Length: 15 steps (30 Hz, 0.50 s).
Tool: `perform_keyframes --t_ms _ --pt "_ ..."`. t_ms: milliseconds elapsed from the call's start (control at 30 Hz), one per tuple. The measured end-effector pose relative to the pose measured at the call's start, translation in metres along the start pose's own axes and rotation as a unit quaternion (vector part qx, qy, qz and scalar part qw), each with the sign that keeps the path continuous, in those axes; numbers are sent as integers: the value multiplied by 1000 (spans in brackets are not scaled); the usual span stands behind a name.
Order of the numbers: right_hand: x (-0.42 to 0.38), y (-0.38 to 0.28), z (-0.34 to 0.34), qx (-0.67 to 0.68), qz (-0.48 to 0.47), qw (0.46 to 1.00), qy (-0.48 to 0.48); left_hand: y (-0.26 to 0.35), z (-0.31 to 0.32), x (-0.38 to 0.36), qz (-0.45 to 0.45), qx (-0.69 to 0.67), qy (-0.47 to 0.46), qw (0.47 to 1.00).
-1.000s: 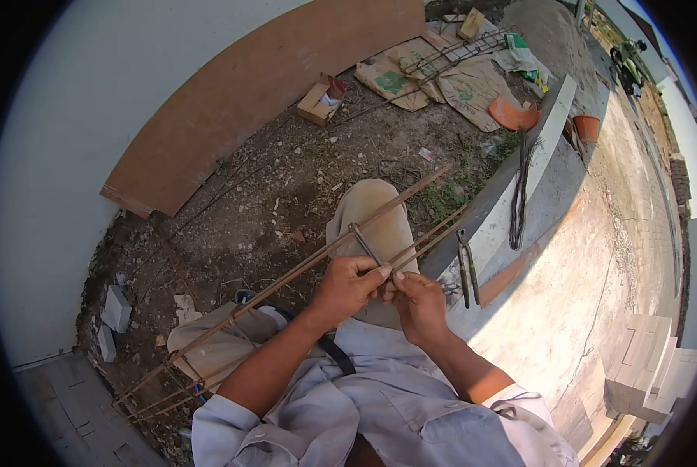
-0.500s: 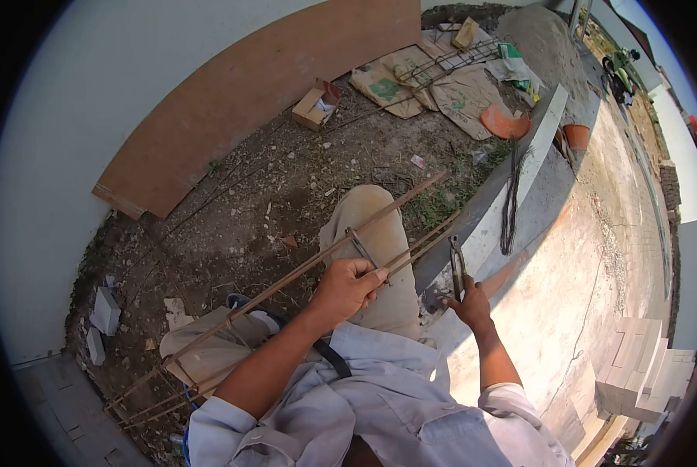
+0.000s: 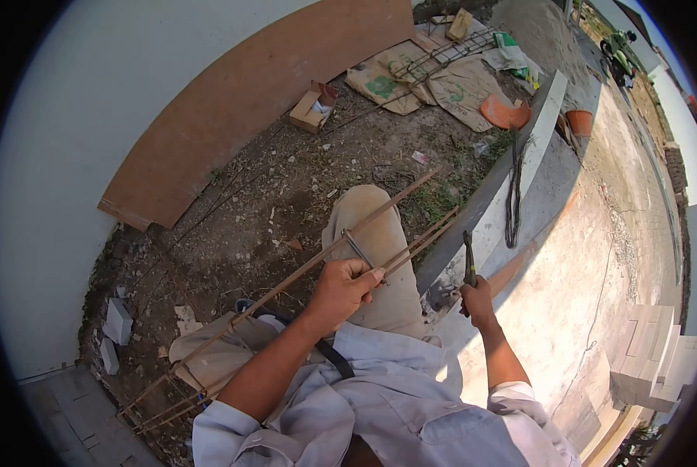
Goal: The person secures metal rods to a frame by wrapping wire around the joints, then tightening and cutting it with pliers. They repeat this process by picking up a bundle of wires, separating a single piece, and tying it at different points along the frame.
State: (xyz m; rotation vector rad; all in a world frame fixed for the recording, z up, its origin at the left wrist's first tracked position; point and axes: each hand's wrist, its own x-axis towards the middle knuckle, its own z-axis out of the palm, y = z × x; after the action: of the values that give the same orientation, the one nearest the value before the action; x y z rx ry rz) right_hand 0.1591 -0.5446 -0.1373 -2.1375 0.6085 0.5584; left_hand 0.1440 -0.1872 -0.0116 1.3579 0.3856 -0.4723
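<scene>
A long frame of thin steel rebar (image 3: 286, 280) lies slantwise across my knees, with small wire stirrups linking its bars. My left hand (image 3: 347, 288) is closed, pinching a rebar stirrup (image 3: 358, 247) where it meets the lower bars, above my bent knee. Off to the right, my right hand (image 3: 477, 301) is wrapped round the handles of a pair of pincers (image 3: 470, 261), jaws pointing up and away from the frame. Beyond the pincers, a bundle of dark tie wire (image 3: 513, 194) rests over the pale concrete ledge (image 3: 547, 121).
A brown board (image 3: 263, 101) leans on the white wall. Toward the back are an open cardboard box (image 3: 314, 107), paper sacks (image 3: 461, 93), an orange curved piece (image 3: 505, 114) and an orange bucket (image 3: 579, 123). Pale blocks (image 3: 644, 350) are stacked at right.
My right hand has shifted slightly right, and the pincers have turned so they show edge-on. My left hand keeps its hold on the stirrup. The view has tilted a little.
</scene>
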Motion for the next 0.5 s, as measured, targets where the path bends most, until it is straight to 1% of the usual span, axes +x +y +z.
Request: perform_keyframes --t_ms 33,133,167,200,233,333,367,467,500 --pt "-27 -25 -6 86 25 996 -31 1 0 0 2 9 2 1000" --pt "-68 -29 -17 7 -107 991 -80 2 0 3 4 27 2 1000" --pt "-84 -38 -24 -72 -122 986 -92 2 -1 3 3 28 0 1000" --pt "-106 -61 -31 -150 -136 974 -102 2 -1 4 3 30 -2 1000" --pt "-124 -78 -35 -227 -151 956 -111 2 -1 5 1 31 -3 1000" --pt "-161 -97 -32 -242 -303 921 -14 1 0 6 10 34 1 999" --pt "-172 -112 -38 -328 -248 910 -49 0 1 6 20 36 4 999" --pt "-190 -123 -34 -402 -321 857 40 -1 4 6 42 34 12 998" --pt "-193 -125 -33 -408 -325 851 51 -1 4 5 48 32 15 998"
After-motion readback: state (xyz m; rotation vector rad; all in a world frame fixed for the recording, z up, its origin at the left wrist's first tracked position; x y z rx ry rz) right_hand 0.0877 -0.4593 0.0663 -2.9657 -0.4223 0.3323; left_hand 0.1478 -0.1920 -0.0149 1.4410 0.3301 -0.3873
